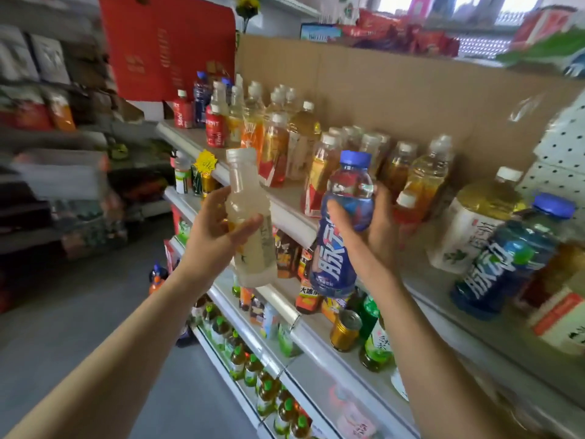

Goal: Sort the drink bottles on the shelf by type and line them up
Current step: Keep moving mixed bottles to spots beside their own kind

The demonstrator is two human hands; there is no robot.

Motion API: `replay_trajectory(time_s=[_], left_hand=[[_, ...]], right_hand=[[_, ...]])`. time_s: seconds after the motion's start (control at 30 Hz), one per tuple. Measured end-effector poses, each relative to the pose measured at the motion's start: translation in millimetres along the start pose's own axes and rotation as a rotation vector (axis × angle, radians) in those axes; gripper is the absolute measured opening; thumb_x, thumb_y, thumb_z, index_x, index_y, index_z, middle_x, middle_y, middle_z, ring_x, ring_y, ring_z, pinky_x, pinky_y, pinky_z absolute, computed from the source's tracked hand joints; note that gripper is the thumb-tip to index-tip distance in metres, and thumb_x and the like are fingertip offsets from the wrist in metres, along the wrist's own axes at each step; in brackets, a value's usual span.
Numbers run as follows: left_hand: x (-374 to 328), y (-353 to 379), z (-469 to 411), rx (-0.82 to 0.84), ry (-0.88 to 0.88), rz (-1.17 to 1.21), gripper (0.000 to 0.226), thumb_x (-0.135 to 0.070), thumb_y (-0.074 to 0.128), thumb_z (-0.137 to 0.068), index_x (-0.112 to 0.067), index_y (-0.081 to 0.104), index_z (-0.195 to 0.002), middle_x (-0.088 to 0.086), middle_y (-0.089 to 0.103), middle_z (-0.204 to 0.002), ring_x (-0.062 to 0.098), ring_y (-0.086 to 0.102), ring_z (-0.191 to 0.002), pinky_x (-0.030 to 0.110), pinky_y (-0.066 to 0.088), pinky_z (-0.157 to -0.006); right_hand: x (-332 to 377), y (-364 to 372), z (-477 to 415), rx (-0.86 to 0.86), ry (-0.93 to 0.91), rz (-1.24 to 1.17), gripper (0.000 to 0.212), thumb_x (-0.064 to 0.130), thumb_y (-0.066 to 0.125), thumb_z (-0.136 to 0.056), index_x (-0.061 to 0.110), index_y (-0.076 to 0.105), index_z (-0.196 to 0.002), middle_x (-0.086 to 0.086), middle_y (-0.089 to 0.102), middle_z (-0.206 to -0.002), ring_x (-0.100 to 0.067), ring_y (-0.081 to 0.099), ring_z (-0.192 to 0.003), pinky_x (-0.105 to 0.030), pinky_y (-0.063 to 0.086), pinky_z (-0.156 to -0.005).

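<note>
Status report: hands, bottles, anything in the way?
Left hand grips pale white-capped bottle. Right hand grips blue-capped blue bottle. Both held in front of shelf. Amber drink bottles crowd the row ahead.

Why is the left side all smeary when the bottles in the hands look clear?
Head view: motion blur smears the far shelves and the shelved blue bottle; the pale bottle in the left hand and held blue bottle in the right hand look sharper; the windows glare white.
</note>
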State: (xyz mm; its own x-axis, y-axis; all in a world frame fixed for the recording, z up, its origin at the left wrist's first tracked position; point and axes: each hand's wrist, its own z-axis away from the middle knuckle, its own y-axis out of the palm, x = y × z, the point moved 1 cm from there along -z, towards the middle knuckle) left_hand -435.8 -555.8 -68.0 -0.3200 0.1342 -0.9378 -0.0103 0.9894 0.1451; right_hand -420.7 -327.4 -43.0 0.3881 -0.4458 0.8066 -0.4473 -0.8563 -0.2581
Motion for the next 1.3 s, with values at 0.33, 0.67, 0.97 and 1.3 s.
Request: replay_trajectory(time_s=[0.33, 0.67, 0.97, 1.3], left_hand=[[29, -144, -115, 0.045, -0.053, -0.030, 0.057, -0.015, 0.079, -0.078, -0.021, 0.050, -0.128, 0.000, 0.069, -0.104, 0.008, 0.068, -0.083, 0.019, 0.053, -0.067], [50, -262, -235, 0.015, -0.047, -0.084, 0.055, -0.014, 0.076, -0.081, -0.019, 0.050, -0.130, -0.001, 0.067, -0.100, 0.002, 0.068, -0.078, 0.023, 0.058, -0.070], [78, -309, -375, 0.009, 0.009, -0.080, 0.055, -0.012, 0.074, -0.082, -0.017, 0.048, -0.131, 0.000, 0.066, -0.104, -0.002, 0.068, -0.078, 0.017, 0.055, -0.068], [105, -347, -501, 0.007, 0.018, -0.045, 0.051, -0.016, 0.075, -0.080, -0.023, 0.050, -0.124, -0.004, 0.068, -0.101, 0.002, 0.069, -0.082, 0.017, 0.055, -0.067]], right_hand=[[14, 175, -41, -0.077, 0.039, 0.050, 0.038, 0.037, 0.075, -0.088, 0.025, 0.049, -0.113, 0.019, 0.065, -0.094, 0.017, 0.062, -0.078, -0.010, 0.051, -0.069], [21, 342, -108, 0.011, 0.071, 0.036, 0.048, 0.041, 0.074, -0.088, 0.024, 0.047, -0.125, 0.019, 0.066, -0.101, 0.013, 0.064, -0.081, -0.008, 0.049, -0.066], [8, 459, -248, 0.036, -0.029, 0.059, 0.065, 0.056, 0.071, -0.081, 0.028, 0.045, -0.134, 0.012, 0.069, -0.116, -0.007, 0.068, -0.100, -0.028, 0.055, -0.085], [-25, 584, -422, 0.078, -0.029, 0.274, 0.071, 0.046, 0.076, -0.081, 0.024, 0.044, -0.140, 0.003, 0.067, -0.123, -0.022, 0.066, -0.107, -0.036, 0.053, -0.089]])
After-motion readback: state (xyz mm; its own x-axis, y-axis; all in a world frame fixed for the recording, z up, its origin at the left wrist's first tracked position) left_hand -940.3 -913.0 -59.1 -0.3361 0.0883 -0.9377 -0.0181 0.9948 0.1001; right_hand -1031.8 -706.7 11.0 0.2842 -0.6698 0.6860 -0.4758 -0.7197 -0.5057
